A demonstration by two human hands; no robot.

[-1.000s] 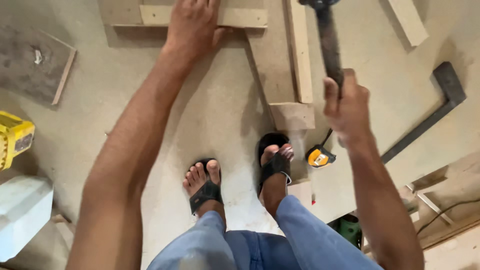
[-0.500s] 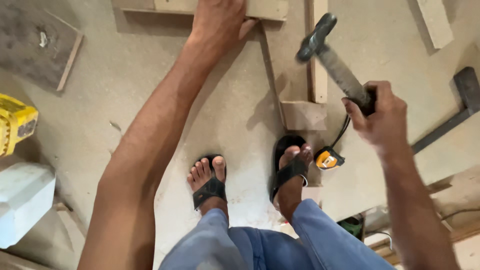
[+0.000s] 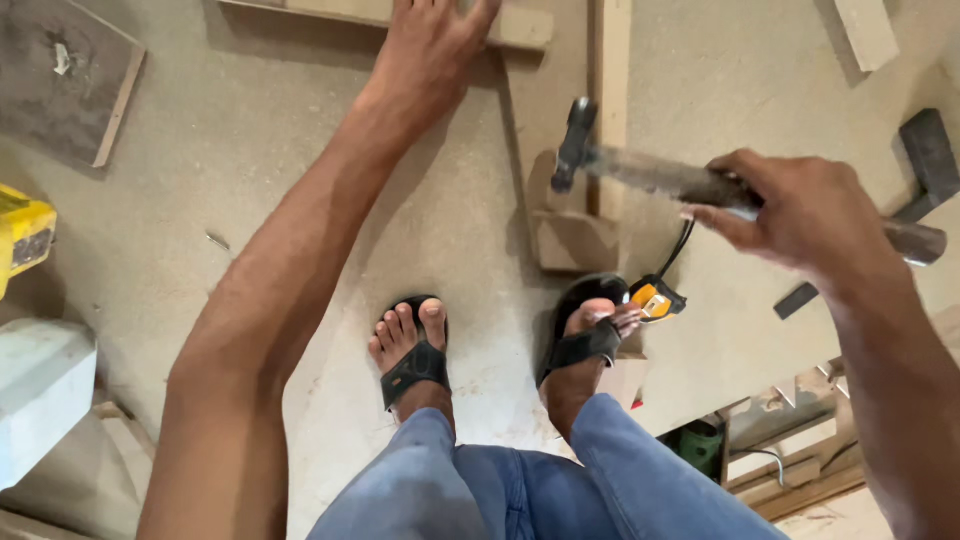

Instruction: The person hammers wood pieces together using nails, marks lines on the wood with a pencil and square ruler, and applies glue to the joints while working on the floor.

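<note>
My left hand (image 3: 432, 48) presses flat on a pale wooden strip (image 3: 520, 25) at the top of the view, fingers spread, arm stretched forward. My right hand (image 3: 800, 210) grips the handle of a hammer (image 3: 640, 175). The dark hammer head (image 3: 575, 145) hangs just above a small wooden block (image 3: 572, 240) that sits against an upright wooden strip (image 3: 610, 90). The hammer is blurred with motion. My two feet in black sandals (image 3: 412, 350) stand on the board floor below.
A yellow and black tape measure (image 3: 655, 298) lies by my right foot. A yellow tool (image 3: 25, 235) and a white box (image 3: 40, 395) sit at the left edge. A dark metal square (image 3: 925, 160) lies at right, a board offcut (image 3: 70, 80) top left.
The hammer has swung down from raised overhead to just above the small block. My right hand dropped with it. My left hand stays pressed on the wooden strip.
</note>
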